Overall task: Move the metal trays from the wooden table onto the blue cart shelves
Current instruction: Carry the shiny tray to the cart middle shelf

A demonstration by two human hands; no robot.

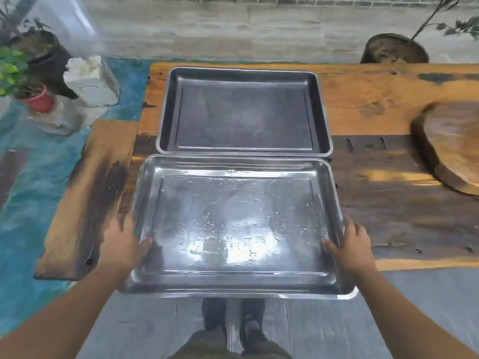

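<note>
The picture is a bit blurry, most of all at the sides. The blue cart does not show here. The round wood slab (pixel 452 146) on the right is cut off by the edge, and so is the big dark pot (pixel 394 49) behind the table. The fingers of both hands go under the near tray (pixel 233 224), so they are hidden.

The left hand (pixel 124 242) grips the left side of the near tray. Its thumb lies over the rim and points into the tray. The right hand (pixel 353 246) grips the right side the same way, thumb on top. Both hands are closed on the rim, pinching it between thumb and fingers.

The near tray is shiny and has small wet spots on its floor. Its near end sticks out past the edge of the wooden table (pixel 375 203), above the grey floor and the person's shoes (pixel 233 317). The far tray (pixel 243 112) is darker and lies flat on the table, just behind the near one. Their edges look like they touch or overlap, but it is hard to tell which.

No words or labels can be read on anything.

A small red pot (pixel 39 101) with a green plant stands to the left, off the table.
</note>
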